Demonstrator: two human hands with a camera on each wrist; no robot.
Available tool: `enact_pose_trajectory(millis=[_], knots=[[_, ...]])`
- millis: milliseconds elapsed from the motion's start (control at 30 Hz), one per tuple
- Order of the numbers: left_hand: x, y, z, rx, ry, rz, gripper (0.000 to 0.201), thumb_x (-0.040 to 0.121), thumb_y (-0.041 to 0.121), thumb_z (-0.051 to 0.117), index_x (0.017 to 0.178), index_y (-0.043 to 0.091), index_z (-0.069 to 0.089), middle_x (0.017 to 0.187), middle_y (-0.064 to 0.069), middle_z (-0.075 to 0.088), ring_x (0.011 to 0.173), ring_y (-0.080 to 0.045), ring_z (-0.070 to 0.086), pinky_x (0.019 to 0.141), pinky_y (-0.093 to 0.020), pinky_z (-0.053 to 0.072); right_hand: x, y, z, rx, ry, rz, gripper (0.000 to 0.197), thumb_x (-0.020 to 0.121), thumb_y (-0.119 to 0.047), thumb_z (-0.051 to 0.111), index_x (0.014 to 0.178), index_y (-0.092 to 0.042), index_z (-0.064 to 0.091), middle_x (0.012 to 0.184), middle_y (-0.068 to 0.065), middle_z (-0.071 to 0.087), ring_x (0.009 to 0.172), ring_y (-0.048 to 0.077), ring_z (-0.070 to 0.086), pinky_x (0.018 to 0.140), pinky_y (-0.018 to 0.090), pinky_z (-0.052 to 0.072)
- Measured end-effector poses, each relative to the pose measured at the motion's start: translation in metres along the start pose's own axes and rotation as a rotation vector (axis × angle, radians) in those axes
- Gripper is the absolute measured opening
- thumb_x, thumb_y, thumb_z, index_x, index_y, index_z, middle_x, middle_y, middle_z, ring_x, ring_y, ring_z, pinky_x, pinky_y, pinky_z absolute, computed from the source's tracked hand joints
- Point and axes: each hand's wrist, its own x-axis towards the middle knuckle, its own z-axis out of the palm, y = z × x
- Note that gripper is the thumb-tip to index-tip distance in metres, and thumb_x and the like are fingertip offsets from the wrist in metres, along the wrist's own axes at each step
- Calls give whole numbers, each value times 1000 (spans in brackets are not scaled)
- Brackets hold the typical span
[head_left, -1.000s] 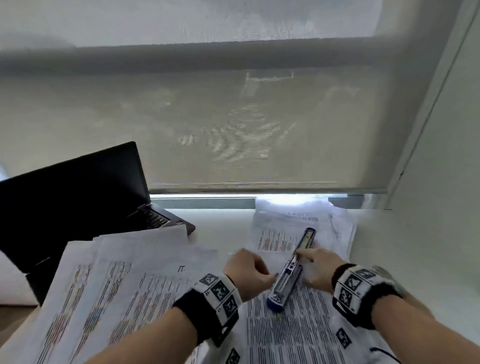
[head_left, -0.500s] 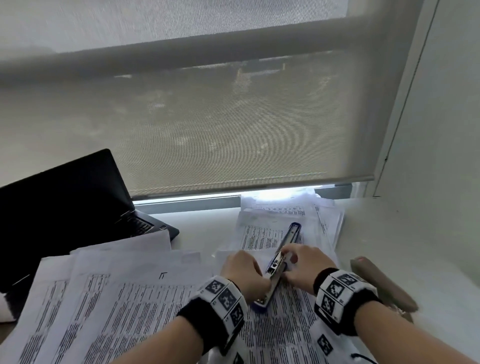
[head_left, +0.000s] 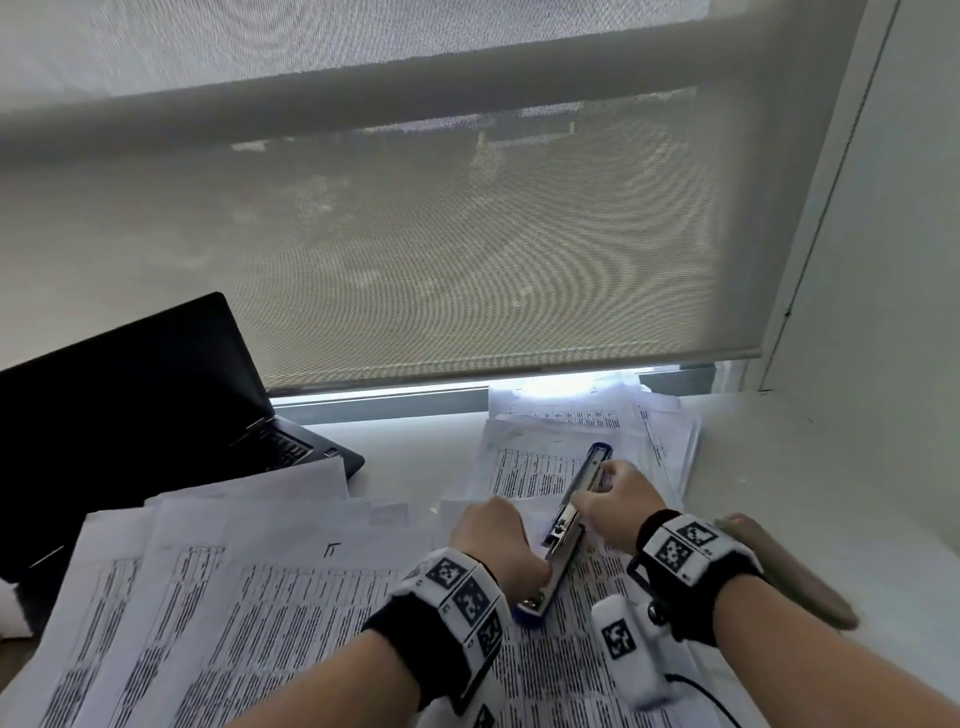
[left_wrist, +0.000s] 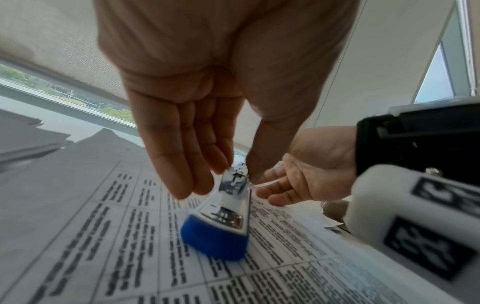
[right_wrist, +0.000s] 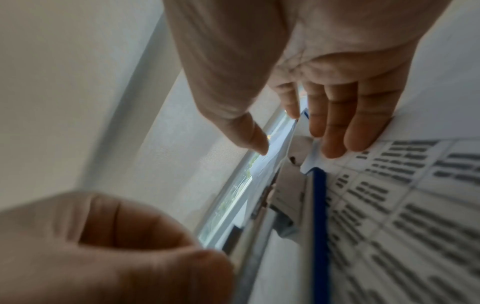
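A blue stapler (head_left: 563, 535) lies swung open flat on printed sheets (head_left: 571, 675), its metal rail facing up. In the left wrist view its rounded blue end (left_wrist: 215, 236) points at the camera. My left hand (head_left: 498, 540) pinches the metal rail between thumb and fingers (left_wrist: 207, 164) near that end. My right hand (head_left: 618, 504) sits at the stapler's far arm. In the right wrist view its fingers (right_wrist: 337, 127) lie fairly straight on the paper beside the stapler (right_wrist: 319, 205), the index touches the far arm, and the thumb stands apart.
An open black laptop (head_left: 130, 415) stands at the left. Printed sheets (head_left: 234, 623) cover the desk front, with another stack (head_left: 561, 415) by the window sill. A brown oblong object (head_left: 779, 566) lies right of my right wrist. A wall closes the right side.
My left hand has closed in from beside the stapler and now pinches its rail near the blue end. My right hand has shifted up along the far arm. The head view has tilted.
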Motion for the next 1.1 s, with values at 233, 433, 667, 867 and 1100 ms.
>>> enact_pose_trajectory(millis=[233, 433, 667, 867, 1100], knots=[[-12, -3, 2, -59, 81, 130, 20, 80, 28, 72, 99, 28, 76, 81, 6, 62, 79, -12, 60, 78, -19, 48, 16, -3, 2, 115, 3, 128, 34, 81, -18, 68, 105, 4, 57, 68, 8, 54, 57, 22, 51, 55, 35, 47], [-14, -3, -4, 15, 24, 172, 22, 81, 34, 74, 102, 26, 76, 101, 3, 72, 88, -11, 64, 86, -24, 52, 18, -8, 0, 42, -1, 158, 34, 80, -28, 75, 74, -1, 56, 55, 6, 51, 45, 18, 46, 49, 29, 42], [-9, -10, -2, 101, -64, 203, 51, 73, 30, 84, 119, 18, 65, 105, 1, 70, 94, -13, 61, 88, -25, 50, 18, -18, -6, -40, -33, 231, 44, 72, -44, 79, 77, -6, 58, 66, 7, 62, 54, 20, 57, 57, 30, 52], [-14, -18, 11, 18, -61, 68, 20, 73, 32, 76, 79, 13, 74, 79, 0, 71, 77, -16, 68, 71, -30, 59, 21, -34, 1, 47, -47, 237, 65, 72, -21, 79, 123, -2, 44, 107, 12, 61, 80, 26, 63, 72, 36, 56], [-11, -26, 7, -108, -87, 30, 17, 74, 28, 79, 69, 18, 67, 64, 7, 59, 59, -7, 53, 59, -20, 48, -36, -26, 8, -240, -207, -325, 66, 69, -21, 79, 124, -34, 44, 120, -10, 50, 110, 12, 53, 98, 39, 49]])
